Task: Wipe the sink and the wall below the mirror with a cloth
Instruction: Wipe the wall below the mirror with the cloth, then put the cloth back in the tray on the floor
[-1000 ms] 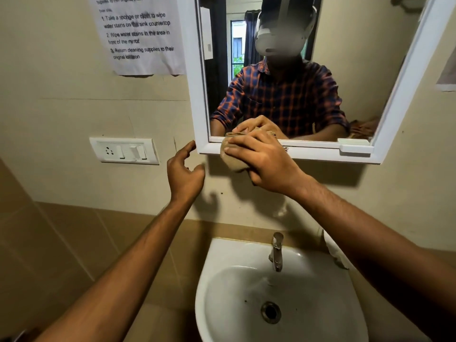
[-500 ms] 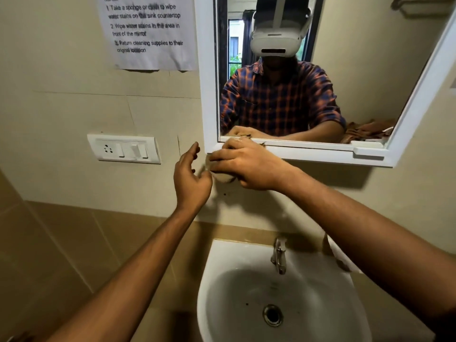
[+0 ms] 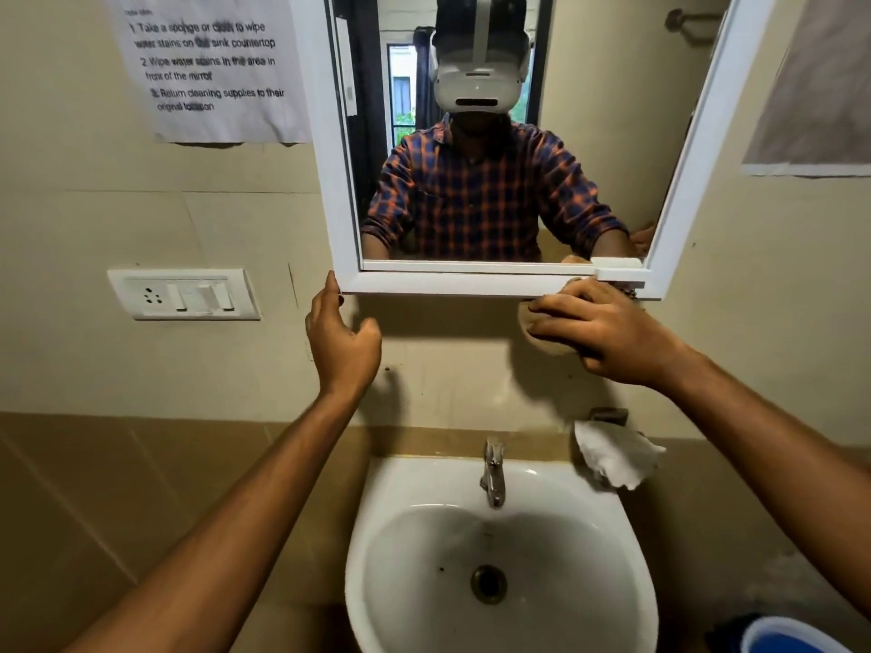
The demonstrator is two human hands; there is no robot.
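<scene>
The right hand (image 3: 608,334) hides most of the cloth (image 3: 549,339); the frame cuts the sink's (image 3: 372,549) front rim.

A white switch plate (image 3: 184,294) sits on the wall left of the tap (image 3: 492,478); a printed notice (image 3: 207,68) hangs above the plate. Crumpled white paper (image 3: 612,457) lies just right of the tap.

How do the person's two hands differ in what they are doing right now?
The right hand presses a brownish cloth flat against the wall just under the mirror, near its right corner; the left hand holds nothing. The right hand lies palm-down with fingers spread over the cloth; the left hand is half-open, its fingertips touching the mirror's lower left corner. Both are raised to the mirror's bottom edge, above the sink.
</scene>
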